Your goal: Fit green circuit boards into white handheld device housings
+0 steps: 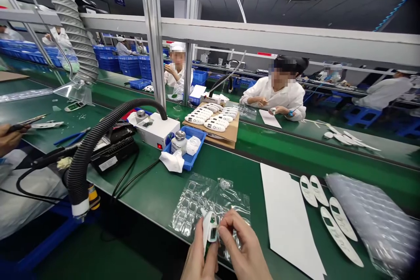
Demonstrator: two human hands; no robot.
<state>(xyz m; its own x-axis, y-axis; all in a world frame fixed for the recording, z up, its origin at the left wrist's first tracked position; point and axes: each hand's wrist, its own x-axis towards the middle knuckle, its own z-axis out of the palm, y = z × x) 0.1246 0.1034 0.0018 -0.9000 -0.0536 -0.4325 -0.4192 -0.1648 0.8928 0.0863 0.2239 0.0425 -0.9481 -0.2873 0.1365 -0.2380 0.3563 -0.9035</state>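
My left hand [199, 253] is closed around a white plastic device casing [207, 227] with a small window and some green showing inside. The casing is tilted up on edge, low in the middle of the view. Close to its right side, my right hand [241, 245] has thumb and forefinger pinched together; whatever lies between the fingertips is too small or hidden. Beneath both hands a clear plastic sheet [193, 203] with several square clear pieces lies on the green bench.
White paper [285, 214], several white oval covers [339, 236] and bubble wrap [374, 218] lie at right. Ahead stand a blue tray [193, 164] with a bottle, a white box [157, 131], a black hose [98, 127] and cardboard [231, 135] bearing finished-looking casings. Co-workers sit opposite; another's hand [11, 138] is at left.
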